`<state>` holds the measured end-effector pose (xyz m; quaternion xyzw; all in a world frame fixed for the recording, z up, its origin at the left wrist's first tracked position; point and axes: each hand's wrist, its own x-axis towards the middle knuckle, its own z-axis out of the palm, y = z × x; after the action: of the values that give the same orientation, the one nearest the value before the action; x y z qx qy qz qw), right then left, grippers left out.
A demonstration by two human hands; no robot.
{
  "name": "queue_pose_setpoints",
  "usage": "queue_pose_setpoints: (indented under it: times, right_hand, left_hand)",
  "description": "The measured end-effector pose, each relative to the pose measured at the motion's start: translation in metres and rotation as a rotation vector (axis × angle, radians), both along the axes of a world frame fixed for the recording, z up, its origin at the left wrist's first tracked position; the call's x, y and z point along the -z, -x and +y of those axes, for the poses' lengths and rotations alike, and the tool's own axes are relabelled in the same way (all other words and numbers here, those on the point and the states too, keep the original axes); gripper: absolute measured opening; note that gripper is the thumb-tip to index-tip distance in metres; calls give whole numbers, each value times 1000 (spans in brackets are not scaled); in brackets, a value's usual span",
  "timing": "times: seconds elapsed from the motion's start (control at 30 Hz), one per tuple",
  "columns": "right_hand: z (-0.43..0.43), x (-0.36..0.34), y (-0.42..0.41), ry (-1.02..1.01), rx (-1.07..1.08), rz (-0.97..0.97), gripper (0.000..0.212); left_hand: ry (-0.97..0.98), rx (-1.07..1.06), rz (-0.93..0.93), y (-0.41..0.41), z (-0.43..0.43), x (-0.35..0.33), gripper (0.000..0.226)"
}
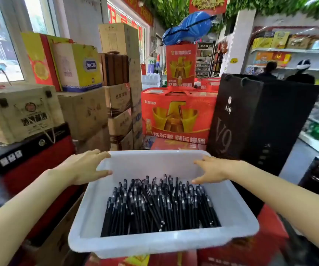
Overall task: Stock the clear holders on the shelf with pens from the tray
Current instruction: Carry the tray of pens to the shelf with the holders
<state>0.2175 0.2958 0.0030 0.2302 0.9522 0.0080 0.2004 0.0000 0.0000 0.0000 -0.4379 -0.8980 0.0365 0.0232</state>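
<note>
At the far corners of the white tray (164,245) of black pens (160,206), my left hand (81,167) and right hand (214,169) rest loose-fingered, nothing clamped, so I guess next is gripping and hauling it shelfward.

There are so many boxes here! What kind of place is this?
Most likely a small shop. Red gift boxes are stacked on the floor, shelves on the right hold packaged goods, and a tray of pens waits to be stocked.

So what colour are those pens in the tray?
Black, with small silver bands; the pens show best in the head view.
</note>
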Motion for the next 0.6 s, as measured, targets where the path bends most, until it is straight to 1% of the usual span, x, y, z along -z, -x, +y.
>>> queue_pose_setpoints:
  times: [0.13, 0.37, 0.5, 0.6]
  right_hand:
    - [15, 18, -18, 57, 89, 43, 90]
    - [21, 45, -41, 139, 151, 206, 88]
    - [19, 55, -38, 155, 174, 255, 88]
    - [18, 59, -35, 156, 183, 268, 88]
  left_hand:
    - [-4, -52, -50, 8, -16, 19, 66]
    - [-113, -185, -292, 9, -30, 49, 72]
    - [-229, -214, -466, 3, -34, 56, 88]
    - [-306, -217, -543, -2, -32, 61, 82]
